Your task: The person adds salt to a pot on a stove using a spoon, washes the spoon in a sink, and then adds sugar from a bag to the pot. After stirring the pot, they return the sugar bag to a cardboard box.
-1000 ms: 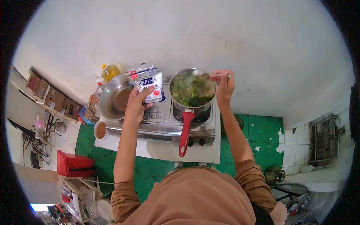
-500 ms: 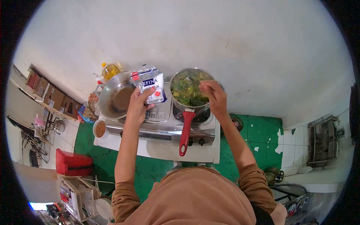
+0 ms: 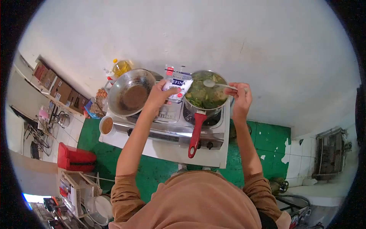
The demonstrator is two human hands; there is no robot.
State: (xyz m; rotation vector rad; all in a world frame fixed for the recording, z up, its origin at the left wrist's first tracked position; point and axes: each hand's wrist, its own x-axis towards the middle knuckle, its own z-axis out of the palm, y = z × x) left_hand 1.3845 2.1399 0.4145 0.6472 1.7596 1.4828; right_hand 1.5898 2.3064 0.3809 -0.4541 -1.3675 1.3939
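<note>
My left hand [image 3: 157, 96] grips a white and blue salt packet [image 3: 177, 84], thumb across its front, close to the left rim of the saucepan [image 3: 209, 112]. Green leafy vegetables [image 3: 204, 100] in broth fill that pan, whose red handle [image 3: 196, 134] points toward me. On the other side, my right hand [image 3: 241, 102] pinches a spoon [image 3: 220, 86] by its handle. The spoon's bowl is over the pan's contents, pointing left. To the left of my left hand sits a large metal wok [image 3: 148, 79] with brown residue in its bottom.
Both pans stand on a gas stove [image 3: 171, 134] against the wall. A cup of brown liquid [image 3: 106, 125] is at the stove's left. Behind the wok stands an oil bottle [image 3: 122, 68]; eggs [image 3: 101, 92] lie farther left. A red bin [image 3: 76, 157] stands on the green floor.
The salt packet has come right, up to the saucepan's rim. My right hand has drawn back to the right, and the spoon in it now shows over the pan. The view has shifted slightly.
</note>
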